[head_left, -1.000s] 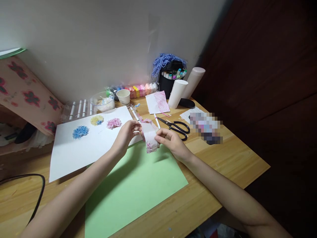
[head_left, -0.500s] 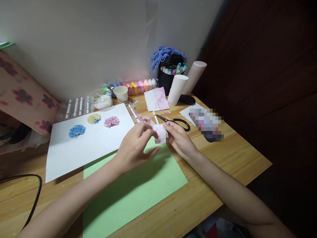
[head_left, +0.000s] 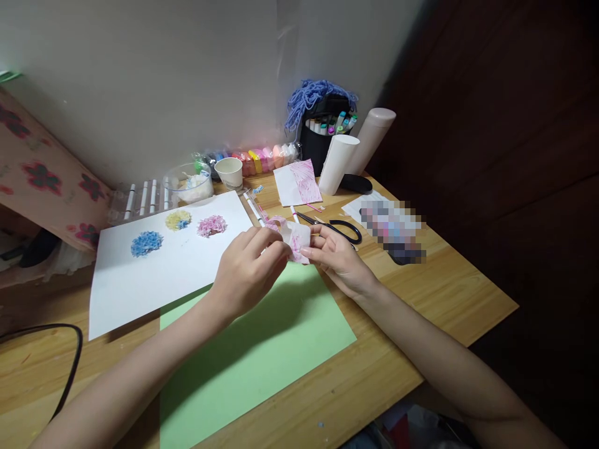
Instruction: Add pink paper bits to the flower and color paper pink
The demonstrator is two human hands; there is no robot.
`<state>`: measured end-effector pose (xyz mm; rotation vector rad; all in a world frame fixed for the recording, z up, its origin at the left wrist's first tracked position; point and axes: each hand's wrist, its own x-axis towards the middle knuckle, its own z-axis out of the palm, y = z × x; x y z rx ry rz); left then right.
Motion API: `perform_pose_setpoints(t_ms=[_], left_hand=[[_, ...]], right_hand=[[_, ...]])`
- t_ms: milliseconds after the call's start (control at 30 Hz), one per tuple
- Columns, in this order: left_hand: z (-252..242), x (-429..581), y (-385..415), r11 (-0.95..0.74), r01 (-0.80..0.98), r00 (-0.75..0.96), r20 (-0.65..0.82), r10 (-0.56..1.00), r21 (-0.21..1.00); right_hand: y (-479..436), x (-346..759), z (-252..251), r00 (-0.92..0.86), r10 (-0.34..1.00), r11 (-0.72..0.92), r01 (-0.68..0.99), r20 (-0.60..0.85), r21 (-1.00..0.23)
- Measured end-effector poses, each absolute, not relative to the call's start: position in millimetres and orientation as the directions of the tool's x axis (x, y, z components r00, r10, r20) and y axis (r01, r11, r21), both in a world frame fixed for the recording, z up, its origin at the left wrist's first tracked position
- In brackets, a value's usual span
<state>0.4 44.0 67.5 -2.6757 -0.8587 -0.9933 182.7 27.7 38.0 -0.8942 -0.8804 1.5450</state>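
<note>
A small piece of white paper with pink marks (head_left: 299,239) is held up between my two hands, over the top edge of a green sheet (head_left: 262,362). My left hand (head_left: 253,268) pinches its left side, the fingertips partly hidden behind the knuckles. On the right side, my right hand (head_left: 344,260) grips it between thumb and fingers. Just behind the hands lie black-handled scissors (head_left: 344,231) and a white marker (head_left: 253,207). A white sheet (head_left: 187,274) to the left carries blue, yellow and pink crumpled-paper clusters.
Farther back stand a clear bowl (head_left: 187,187), a paper cup (head_left: 229,173), a white roll (head_left: 339,165) and a black marker holder (head_left: 312,144) topped with blue yarn. A pink-scribbled paper (head_left: 299,183) lies nearby. At right is a blurred-out object (head_left: 395,234).
My left fingers have closed from a spread pose onto the paper's left side. The paper has turned, and my right thumb now lies across its lower right part. The view has shifted slightly.
</note>
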Motion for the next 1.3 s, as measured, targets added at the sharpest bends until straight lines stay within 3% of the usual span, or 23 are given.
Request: perform_pose_setpoints(t_ms=[167, 267, 500, 833, 1067, 1300], left_hand=[[72, 3, 36, -0.795, 0.581, 0.611, 0.553, 0.567, 0.173], [74, 5, 32, -0.775, 0.595, 0.586, 0.545, 0.6, 0.213], [70, 7, 31, -0.755, 0.624, 0.546, 0.577, 0.607, 0.202], [79, 1, 34, -0.704, 0.525, 0.507, 0.489, 0.71, 0.478], [88, -5, 38, -0.674, 0.564, 0.49, 0.463, 0.738, 0.477], [96, -13, 49, -0.695, 0.621, 0.537, 0.45, 0.713, 0.362]], right_hand=[[26, 182, 37, 0.049, 0.999, 0.029, -0.381, 0.011, -0.924], [23, 180, 37, 0.063, 0.995, 0.088, -0.339, 0.071, -0.937], [19, 173, 36, 0.033, 0.996, 0.085, -0.342, 0.079, -0.936], [21, 177, 35, 0.008, 0.996, 0.087, -0.344, 0.09, -0.935], [19, 178, 31, -0.093, 0.994, 0.033, -0.319, 0.065, -0.947], [22, 182, 29, -0.218, 0.975, -0.02, -0.226, 0.031, -0.974]])
